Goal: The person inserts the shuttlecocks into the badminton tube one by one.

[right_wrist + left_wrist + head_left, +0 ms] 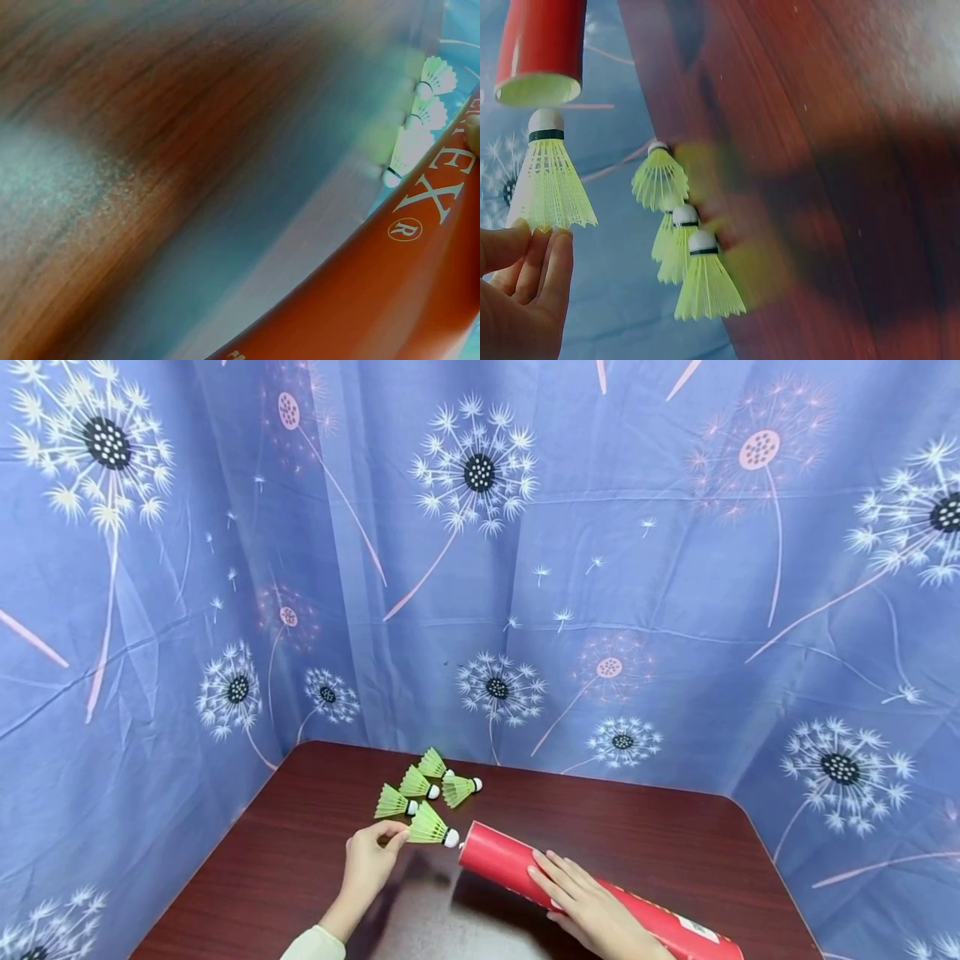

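Note:
In the head view my left hand [372, 858] pinches a yellow-green shuttlecock [429, 825] by its skirt rim. Its white cork points at the mouth of a red shuttlecock tube [498, 856], a small gap apart. The left wrist view shows the same shuttlecock [551, 184] just below the tube's round opening [538, 88], which is yellowish inside. My right hand [581, 902] holds the tube around its middle, fingers across the top. The tube's shadow falls on the table beneath it. White lettering on the tube [360, 292] fills the right wrist view's lower right.
Several more shuttlecocks [415, 783] lie grouped on the dark red-brown table [300, 827], beyond my left hand. A blue curtain [600, 568] with dandelion prints hangs around the table's back and sides.

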Motion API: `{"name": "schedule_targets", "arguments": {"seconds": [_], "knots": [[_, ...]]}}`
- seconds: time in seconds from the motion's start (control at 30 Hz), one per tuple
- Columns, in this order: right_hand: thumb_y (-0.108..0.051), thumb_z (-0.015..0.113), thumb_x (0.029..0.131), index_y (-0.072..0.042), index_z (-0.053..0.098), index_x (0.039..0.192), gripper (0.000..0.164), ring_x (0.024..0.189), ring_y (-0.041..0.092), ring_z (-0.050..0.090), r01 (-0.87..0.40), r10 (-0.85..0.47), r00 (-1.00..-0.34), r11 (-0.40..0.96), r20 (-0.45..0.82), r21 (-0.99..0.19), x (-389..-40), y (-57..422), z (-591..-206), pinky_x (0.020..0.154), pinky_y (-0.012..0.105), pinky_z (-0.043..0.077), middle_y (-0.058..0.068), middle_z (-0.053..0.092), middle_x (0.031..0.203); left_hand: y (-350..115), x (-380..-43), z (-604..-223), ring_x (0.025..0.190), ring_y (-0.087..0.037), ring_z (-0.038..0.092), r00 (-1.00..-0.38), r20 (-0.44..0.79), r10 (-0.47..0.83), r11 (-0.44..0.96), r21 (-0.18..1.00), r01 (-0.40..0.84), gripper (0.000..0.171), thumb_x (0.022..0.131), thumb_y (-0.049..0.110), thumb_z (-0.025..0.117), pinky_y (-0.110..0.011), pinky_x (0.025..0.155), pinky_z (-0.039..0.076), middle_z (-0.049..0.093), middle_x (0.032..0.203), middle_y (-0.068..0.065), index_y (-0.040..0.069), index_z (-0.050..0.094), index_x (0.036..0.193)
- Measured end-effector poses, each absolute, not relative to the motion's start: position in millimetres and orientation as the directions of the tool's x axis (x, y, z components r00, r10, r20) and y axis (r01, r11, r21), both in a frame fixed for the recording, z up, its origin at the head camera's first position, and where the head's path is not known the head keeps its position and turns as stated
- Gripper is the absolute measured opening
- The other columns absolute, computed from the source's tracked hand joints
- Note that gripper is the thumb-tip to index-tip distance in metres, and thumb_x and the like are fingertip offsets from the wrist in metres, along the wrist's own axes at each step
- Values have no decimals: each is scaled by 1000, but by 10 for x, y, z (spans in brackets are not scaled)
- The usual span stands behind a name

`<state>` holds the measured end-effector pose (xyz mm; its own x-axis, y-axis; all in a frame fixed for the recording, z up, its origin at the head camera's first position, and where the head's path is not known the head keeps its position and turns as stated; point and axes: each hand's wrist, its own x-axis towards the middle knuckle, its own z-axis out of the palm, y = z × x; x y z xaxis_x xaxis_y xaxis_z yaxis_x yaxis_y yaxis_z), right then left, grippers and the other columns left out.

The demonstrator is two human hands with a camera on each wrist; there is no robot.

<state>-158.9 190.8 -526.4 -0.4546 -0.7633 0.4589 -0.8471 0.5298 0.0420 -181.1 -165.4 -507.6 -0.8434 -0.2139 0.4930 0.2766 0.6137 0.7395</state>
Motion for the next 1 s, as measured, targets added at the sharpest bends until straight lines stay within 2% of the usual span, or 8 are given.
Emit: {"name": "schedule_targets", "arguments": {"seconds": [0.1,0.23,0.33,0.6,0.83,1.0], "knots": [[-42,55,95,-10,39,147,62,131,28,43,-851,-765,-445,523,465,46,-1590,1903,-5272,115,21,12,10,39,150,-1599,-1805,-5100,57,-2,53,-852,484,-199,595,750,287,7,75,1,78,-21,52,44,69,68,1,7,73,74],[-33,71,87,-10,39,147,72,131,29,43,-852,-768,-447,521,459,43,-1595,1890,-5279,115,22,11,10,38,151,-1529,-1794,-5114,58,-3,55,-866,463,-191,566,773,288,10,74,1,79,-21,53,45,69,68,3,9,73,74],[-28,77,82,-10,38,147,78,132,30,43,-852,-771,-450,522,449,42,-1601,1877,-5279,115,24,11,10,37,151,-1484,-1778,-5117,59,-3,55,-867,466,-179,561,772,299,12,74,0,79,-21,54,46,68,67,3,11,73,74],[-26,79,80,-10,39,147,79,133,29,41,-851,-767,-450,523,458,40,-1602,1854,-5274,115,25,14,9,37,152,-1387,-1741,-5145,61,-3,58,-868,483,-117,557,755,345,13,74,-1,78,-21,55,47,69,69,2,11,72,74],[-31,71,88,-10,39,147,70,132,31,42,-865,-775,-421,499,472,49,-1599,1811,-5290,115,24,12,10,36,152,-1331,-1753,-5174,62,-3,58,-871,482,-93,541,759,362,12,74,-1,78,-22,55,48,69,70,1,10,72,74],[-31,69,89,-10,38,147,69,134,30,40,-866,-782,-419,497,462,56,-1603,1802,-5294,116,26,12,11,35,152,-1301,-1765,-5188,61,-2,57,-871,485,-81,531,760,374,12,74,-1,78,-22,54,48,69,70,1,9,72,74]]}}
